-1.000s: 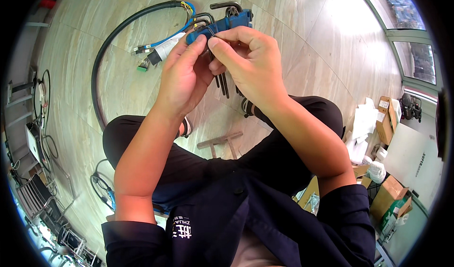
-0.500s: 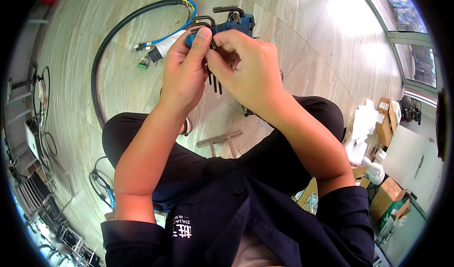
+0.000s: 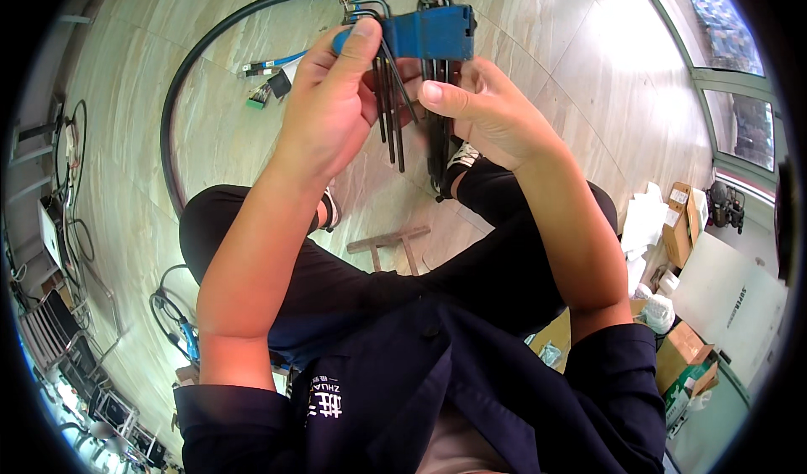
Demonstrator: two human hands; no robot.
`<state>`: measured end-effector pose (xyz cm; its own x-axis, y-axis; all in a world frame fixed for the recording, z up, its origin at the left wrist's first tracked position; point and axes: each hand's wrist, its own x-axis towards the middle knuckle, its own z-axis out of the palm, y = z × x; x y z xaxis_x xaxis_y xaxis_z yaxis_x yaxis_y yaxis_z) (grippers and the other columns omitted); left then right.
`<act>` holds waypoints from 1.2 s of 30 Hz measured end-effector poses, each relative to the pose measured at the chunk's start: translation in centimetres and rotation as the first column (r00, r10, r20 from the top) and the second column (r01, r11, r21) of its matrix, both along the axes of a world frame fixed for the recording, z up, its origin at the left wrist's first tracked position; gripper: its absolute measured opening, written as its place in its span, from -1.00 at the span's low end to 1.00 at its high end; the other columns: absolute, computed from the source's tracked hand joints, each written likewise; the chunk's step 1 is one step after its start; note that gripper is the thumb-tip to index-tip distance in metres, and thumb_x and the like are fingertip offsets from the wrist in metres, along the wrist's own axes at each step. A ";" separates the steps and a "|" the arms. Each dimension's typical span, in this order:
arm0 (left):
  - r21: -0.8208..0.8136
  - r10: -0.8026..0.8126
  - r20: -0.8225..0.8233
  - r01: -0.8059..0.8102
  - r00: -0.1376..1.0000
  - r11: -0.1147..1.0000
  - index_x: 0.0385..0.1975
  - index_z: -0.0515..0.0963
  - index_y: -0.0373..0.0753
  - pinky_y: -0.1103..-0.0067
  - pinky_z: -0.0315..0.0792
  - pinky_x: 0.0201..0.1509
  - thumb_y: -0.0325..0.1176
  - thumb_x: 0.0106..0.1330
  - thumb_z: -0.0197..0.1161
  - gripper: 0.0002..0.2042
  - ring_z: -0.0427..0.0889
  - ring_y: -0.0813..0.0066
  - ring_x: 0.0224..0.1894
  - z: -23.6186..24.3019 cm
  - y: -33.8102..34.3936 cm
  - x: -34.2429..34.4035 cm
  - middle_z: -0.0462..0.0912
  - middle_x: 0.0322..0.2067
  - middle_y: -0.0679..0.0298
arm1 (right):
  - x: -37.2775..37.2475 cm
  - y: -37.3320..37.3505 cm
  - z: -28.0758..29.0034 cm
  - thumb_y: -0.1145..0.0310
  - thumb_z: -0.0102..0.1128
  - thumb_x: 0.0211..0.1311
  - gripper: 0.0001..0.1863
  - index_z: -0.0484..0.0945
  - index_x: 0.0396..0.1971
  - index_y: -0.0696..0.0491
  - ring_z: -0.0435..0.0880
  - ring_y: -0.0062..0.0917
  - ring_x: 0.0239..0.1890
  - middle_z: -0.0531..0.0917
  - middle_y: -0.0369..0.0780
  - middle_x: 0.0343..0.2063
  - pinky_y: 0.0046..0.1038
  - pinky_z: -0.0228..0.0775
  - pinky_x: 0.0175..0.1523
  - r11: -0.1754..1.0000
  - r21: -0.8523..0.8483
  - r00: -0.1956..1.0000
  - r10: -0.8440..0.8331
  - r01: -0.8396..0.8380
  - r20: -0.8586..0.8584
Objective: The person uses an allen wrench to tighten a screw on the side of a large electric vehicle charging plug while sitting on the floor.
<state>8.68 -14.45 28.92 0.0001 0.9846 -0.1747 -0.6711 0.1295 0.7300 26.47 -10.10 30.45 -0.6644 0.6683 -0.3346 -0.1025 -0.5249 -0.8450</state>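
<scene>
A blue hex key holder (image 3: 430,35) is raised above the floor, with several black L-shaped hex keys (image 3: 395,129) hanging down from it and their short bent arms sticking up over its top. My left hand (image 3: 324,121) grips the holder's left end, thumb pressed on its front. One key slants across the others beside that thumb. On the other side, my right hand (image 3: 517,129) has its thumb stretched out and its fingers apart near the right-hand keys. Some of its fingers pass behind the keys and are partly hidden.
Beyond the holder a thick black cable (image 3: 172,129) curves over the tiled floor, ending in coloured wires and a green connector (image 3: 259,96). A small wooden stand (image 3: 388,239) lies between my legs. Cardboard boxes (image 3: 685,348) stand at right; a metal rack (image 3: 50,331) is at left.
My right hand has released its pinch by the left thumb, moved right and down, and spread. The holder has turned, so its broad blue face and more of the keys show.
</scene>
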 end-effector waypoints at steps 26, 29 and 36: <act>0.073 0.102 -0.645 -0.072 0.757 0.995 -0.12 0.47 -0.40 0.66 0.49 -0.35 -0.30 0.31 0.29 -0.70 0.58 0.64 -0.42 -1.5 0.0 0.0 0.63 -0.37 0.27 | -1.2 -1.3 -1.9 0.39 0.40 0.15 -0.71 0.61 -0.19 0.23 0.46 -0.74 -0.60 0.64 -0.32 -0.43 -0.69 0.26 -0.50 0.974 0.117 0.931 -0.220 0.193 0.292; 0.093 0.106 -0.659 -0.059 0.745 0.994 -0.03 0.45 -0.40 0.67 0.47 -0.34 -0.34 0.31 0.28 -0.66 0.57 0.64 -0.38 -1.3 -0.2 0.2 0.62 -0.35 0.29 | -1.2 -1.2 -2.3 0.40 0.37 0.17 -0.73 0.62 -0.18 0.22 0.47 -0.74 -0.58 0.64 -0.32 -0.42 -0.68 0.27 -0.49 0.969 0.160 0.935 -0.229 0.191 0.271; 0.164 0.141 -0.697 -0.035 0.703 0.986 0.03 0.42 -0.41 0.62 0.51 -0.25 -0.39 0.30 0.26 -0.63 0.58 0.63 -0.28 -1.5 -0.2 0.1 0.61 -0.26 0.25 | -1.2 -1.4 -2.1 0.39 0.37 0.19 -0.75 0.63 -0.18 0.18 0.49 -0.73 -0.51 0.64 -0.35 -0.42 -0.65 0.29 -0.45 0.966 0.136 0.950 -0.242 0.218 0.197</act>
<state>8.75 -14.66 27.39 -0.1584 0.9866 0.0398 0.0428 -0.0335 0.9985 25.30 -11.54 28.38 -0.4110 0.8354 -0.3650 -0.0228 -0.4096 -0.9120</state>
